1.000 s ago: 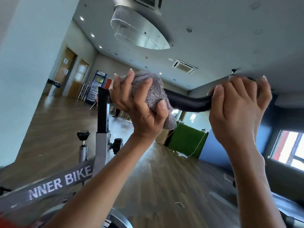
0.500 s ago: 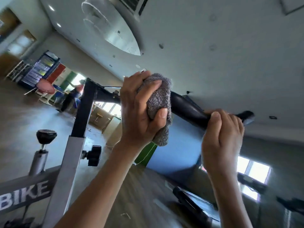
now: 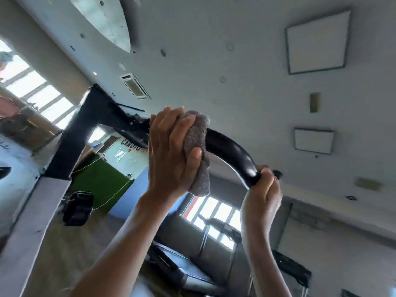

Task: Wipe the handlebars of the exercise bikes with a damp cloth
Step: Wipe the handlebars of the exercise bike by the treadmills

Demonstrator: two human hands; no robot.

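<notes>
From the head camera, looking steeply upward, the black handlebar [image 3: 232,152] curves from the bike's dark upright post [image 3: 85,129] out to the right, set against the ceiling [image 3: 214,50]. The left hand [image 3: 171,153] holds the grey cloth [image 3: 197,136] wrapped over the bar near the middle of the curve. Its fingers lie over the top and its thumb is curled underneath, so the hand is clamped on the cloth with the bar inside. A loose tail of cloth hangs below the palm. This wrap probably lets one stroke clean the tube all the way round. The right hand [image 3: 262,196] is closed in a fist around the bar close to its far end, with only the tip showing beyond the knuckles. It most likely steadies the bar against the rubbing.
</notes>
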